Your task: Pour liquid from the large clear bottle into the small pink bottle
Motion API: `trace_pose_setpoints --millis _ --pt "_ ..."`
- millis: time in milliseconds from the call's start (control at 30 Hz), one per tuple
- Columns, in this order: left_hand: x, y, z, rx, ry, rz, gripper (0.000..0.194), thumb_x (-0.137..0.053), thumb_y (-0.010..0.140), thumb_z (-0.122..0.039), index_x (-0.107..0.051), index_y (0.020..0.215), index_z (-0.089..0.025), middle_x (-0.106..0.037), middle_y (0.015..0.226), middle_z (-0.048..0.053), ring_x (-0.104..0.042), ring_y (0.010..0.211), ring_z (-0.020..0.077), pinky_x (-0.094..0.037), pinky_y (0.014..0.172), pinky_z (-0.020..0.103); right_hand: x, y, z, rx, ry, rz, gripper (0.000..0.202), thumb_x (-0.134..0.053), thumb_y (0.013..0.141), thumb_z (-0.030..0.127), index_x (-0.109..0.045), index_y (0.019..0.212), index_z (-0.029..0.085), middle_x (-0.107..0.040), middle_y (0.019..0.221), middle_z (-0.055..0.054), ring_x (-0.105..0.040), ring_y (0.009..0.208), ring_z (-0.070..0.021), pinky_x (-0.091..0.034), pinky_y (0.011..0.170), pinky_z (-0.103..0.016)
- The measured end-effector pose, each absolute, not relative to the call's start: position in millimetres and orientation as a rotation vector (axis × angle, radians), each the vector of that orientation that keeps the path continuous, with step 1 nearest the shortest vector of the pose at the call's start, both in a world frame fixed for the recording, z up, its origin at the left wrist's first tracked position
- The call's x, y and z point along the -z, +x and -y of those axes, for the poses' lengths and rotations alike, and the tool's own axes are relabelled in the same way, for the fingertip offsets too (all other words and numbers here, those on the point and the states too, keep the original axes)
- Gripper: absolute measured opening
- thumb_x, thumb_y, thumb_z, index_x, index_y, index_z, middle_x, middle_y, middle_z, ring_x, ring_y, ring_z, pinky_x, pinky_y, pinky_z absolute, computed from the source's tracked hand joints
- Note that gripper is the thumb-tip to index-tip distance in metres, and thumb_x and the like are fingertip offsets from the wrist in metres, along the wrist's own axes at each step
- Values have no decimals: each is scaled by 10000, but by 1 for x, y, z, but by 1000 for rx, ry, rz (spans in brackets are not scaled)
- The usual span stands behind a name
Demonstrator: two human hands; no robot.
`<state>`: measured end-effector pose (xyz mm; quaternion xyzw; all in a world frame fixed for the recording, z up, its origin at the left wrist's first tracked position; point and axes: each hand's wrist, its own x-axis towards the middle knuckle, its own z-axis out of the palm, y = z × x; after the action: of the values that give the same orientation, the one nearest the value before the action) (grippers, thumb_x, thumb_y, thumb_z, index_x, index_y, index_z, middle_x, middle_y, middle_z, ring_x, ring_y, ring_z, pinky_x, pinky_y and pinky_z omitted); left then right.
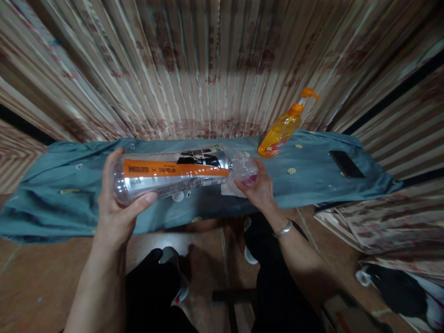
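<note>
A large clear plastic bottle [166, 169] with a silver and orange label lies sideways in the air above the cloth, its neck pointing right. My left hand [116, 203] is wrapped round its base, thumb along the near side. At the neck end, my right hand [258, 187] is closed round a small clear container [248, 173] with something pinkish in it. The container's opening and the bottle's mouth meet or overlap; whether they touch, I cannot tell. Below them on the cloth are a white piece of paper or fabric [233, 189] and a white round cap-like disc [178, 196].
A teal patterned cloth [145, 222] covers the long narrow table. An orange pump bottle [280, 132] stands at the back right, and a black phone [346, 164] lies at the right end. Pleated curtains [194, 69] hang behind. A dark bag-like bundle [398, 289] is on the floor.
</note>
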<state>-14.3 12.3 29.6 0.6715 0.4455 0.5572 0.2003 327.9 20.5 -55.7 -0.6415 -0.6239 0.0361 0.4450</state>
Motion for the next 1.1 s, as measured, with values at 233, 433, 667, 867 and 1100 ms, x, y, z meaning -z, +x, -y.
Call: trace_pose_setpoints --millis 233,433,667,867,1100 --pt "-32 -13 -14 -1583 1630 -1177 1060 -943 487 -544 -523 1450 -400 -594 1315 45 -585 1229 312 -408 1167 578 54 327 -20 -80 -1583 1538 836 -798 721 468 -446 1418 169 -636 1395 -192 -641 1268 -348 -549 1049 -535" --pt "-35 -11 -12 -1575 1643 -1200 1090 -932 491 -571 -497 1473 -385 -611 1319 58 -591 1239 329 -390 1176 604 54 327 -20 -71 -1591 1528 848 -822 698 443 -456 1409 160 -646 1377 -199 -649 1254 -357 -557 1045 -548" --pt "-37 -11 -13 -1592 1664 -1210 1094 -918 511 -596 -485 1489 -363 -606 1318 62 -588 1255 340 -364 1190 630 56 327 -21 -62 -1579 1534 861 -817 699 452 -443 1418 163 -632 1393 -204 -637 1269 -367 -546 1056 -570" --pt "-38 -10 -12 -1592 1662 -1228 1088 -924 505 -581 -491 1483 -383 -612 1339 55 -588 1271 345 -399 1180 601 55 327 -20 -91 -1584 1540 855 -808 706 475 -436 1417 179 -627 1397 -196 -632 1273 -363 -541 1057 -567" --pt "-38 -11 -13 -1599 1680 -1199 1087 -935 495 -563 -502 1476 -385 -608 1342 50 -578 1289 353 -350 1201 632 55 327 -20 -104 -1577 1530 843 -775 719 486 -416 1422 189 -618 1406 -189 -620 1287 -363 -523 1076 -562"
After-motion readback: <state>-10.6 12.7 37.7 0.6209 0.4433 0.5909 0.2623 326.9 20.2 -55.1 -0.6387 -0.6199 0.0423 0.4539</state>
